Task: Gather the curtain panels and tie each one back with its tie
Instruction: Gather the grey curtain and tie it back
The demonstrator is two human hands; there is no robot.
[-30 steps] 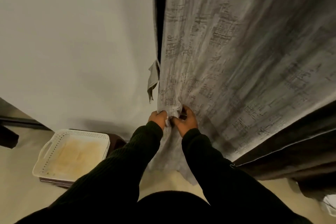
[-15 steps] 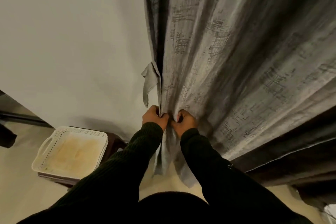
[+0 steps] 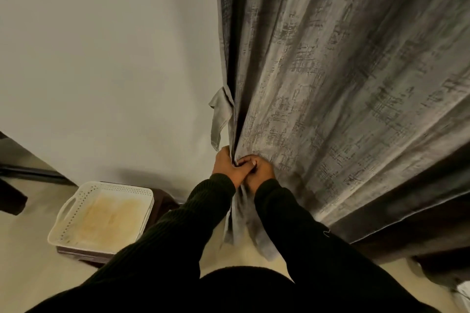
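Head view: I see the left hand (image 3: 227, 168) and right hand (image 3: 256, 169), both grips curled tight on the bunched grey curtain panel (image 3: 330, 99) at its left edge. The tie (image 3: 220, 119) hangs vertical just above, nearer the left hand.

The pale beige floor (image 3: 23, 256) runs under the plain wall. On it by the wall sits a low dark brown stand (image 3: 162, 201), carrying a white perforated plastic tray (image 3: 76, 221) with cut-out handles (its bottom stained tan). The grey patterned curtain's hem (image 3: 264, 249) hangs close over the floor; contact is unclear.
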